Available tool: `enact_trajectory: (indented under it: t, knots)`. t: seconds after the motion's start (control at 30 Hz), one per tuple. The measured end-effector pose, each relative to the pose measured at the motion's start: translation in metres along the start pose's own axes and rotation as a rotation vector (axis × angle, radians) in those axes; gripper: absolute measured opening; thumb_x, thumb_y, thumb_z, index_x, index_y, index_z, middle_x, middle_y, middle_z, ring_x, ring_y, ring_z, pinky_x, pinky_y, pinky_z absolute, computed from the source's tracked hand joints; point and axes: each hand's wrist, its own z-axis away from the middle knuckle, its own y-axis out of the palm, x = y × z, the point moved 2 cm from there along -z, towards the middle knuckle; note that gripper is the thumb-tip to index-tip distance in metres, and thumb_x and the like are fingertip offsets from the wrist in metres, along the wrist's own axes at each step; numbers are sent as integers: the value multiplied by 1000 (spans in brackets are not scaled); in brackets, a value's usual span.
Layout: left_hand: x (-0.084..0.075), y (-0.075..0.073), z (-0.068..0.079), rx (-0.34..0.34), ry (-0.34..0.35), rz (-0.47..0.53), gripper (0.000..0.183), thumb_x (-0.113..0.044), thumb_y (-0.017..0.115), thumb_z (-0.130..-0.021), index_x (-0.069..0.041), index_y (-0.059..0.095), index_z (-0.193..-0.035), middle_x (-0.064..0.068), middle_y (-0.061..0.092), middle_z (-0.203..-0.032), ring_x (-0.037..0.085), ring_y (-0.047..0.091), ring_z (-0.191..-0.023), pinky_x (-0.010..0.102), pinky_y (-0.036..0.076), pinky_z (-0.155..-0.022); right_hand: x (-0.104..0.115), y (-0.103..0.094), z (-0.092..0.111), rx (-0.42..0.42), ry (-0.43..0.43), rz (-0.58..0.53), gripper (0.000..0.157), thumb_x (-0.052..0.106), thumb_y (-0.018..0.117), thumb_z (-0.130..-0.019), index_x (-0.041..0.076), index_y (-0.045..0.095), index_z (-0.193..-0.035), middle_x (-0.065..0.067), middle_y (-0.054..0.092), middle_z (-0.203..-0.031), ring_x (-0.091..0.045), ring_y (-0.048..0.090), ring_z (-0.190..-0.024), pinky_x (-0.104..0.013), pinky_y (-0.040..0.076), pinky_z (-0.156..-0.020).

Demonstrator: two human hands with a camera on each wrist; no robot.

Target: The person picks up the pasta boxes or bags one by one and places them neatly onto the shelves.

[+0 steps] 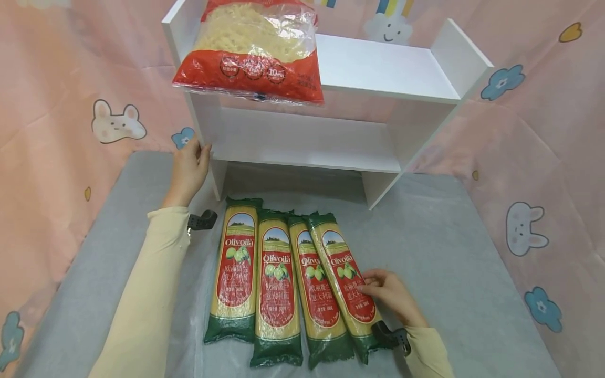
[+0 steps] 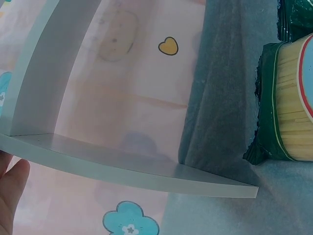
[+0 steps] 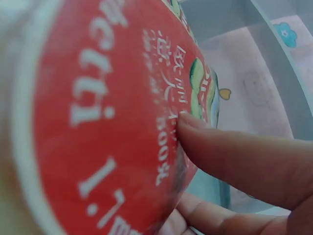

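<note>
While pinched at its right side, rightmost spaghetti packet (image 1: 343, 278) just left of grasping right hand (image 1: 392, 296), nearer one; well in from right edge of desk (image 1: 463, 273), long axis toward back edge, far end leaning left. Left hand (image 1: 188, 170) well off, gripping left upright of shelf (image 1: 307, 137).

- White shelf unit (image 1: 307, 139): upright, open-fronted, tiered.
- Rightmost spaghetti packet (image 1: 347, 286): yellow, red-labelled, green-ended, sealed; lies aslant in front of shelf unit, top end towards it.
</note>
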Motion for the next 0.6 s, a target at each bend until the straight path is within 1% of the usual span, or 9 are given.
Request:
enact_trajectory:
  t: [0.07,0.17,0.3,0.37,0.5,0.6]
  knots:
    - [-1,0,0,3,-6,0,21,-8,46,-100,10,55,-103,30,62,-97,43,61,-98,52,48,-82,2,0,0,13,-13,34,37,7,74,-79,-13,58,-105,-9,61,-83,-16,57,-71,-29,49,-63]
    - [-2,0,0,5,-9,0,21,-8,46,-100,10,56,-104,30,62,-99,43,61,-99,51,48,-84,2,0,1,54,-27,48,38,9,75,-78,-12,56,-103,-9,60,-81,-16,56,-70,-29,49,-62]
    - [-3,0,0,2,-3,1,21,-8,46,-100,10,55,-102,30,62,-96,43,62,-96,51,48,-81,1,0,4,128,-39,-1,46,10,74,-79,-12,48,-110,-11,60,-84,-18,58,-74,-31,51,-64]
    - [-3,0,0,-3,-2,10,20,-8,46,-99,10,55,-102,31,62,-96,43,62,-95,51,49,-81,0,0,5,149,-45,-35,49,8,74,-79,-13,45,-113,-12,60,-88,-19,58,-77,-31,51,-66]
    - [-2,-1,0,-10,-4,19,19,-6,47,-99,11,55,-102,31,62,-100,43,61,-101,51,48,-85,-2,1,6,138,-34,-81,53,5,73,-79,-14,43,-118,-15,58,-97,-19,58,-83,-31,51,-70]
    - [-3,-1,0,1,-9,9,19,-7,47,-99,10,55,-102,31,62,-100,43,60,-101,51,48,-85,-3,2,7,121,-13,-110,53,5,73,-79,-15,44,-120,-15,60,-99,-20,61,-83,-32,52,-70]
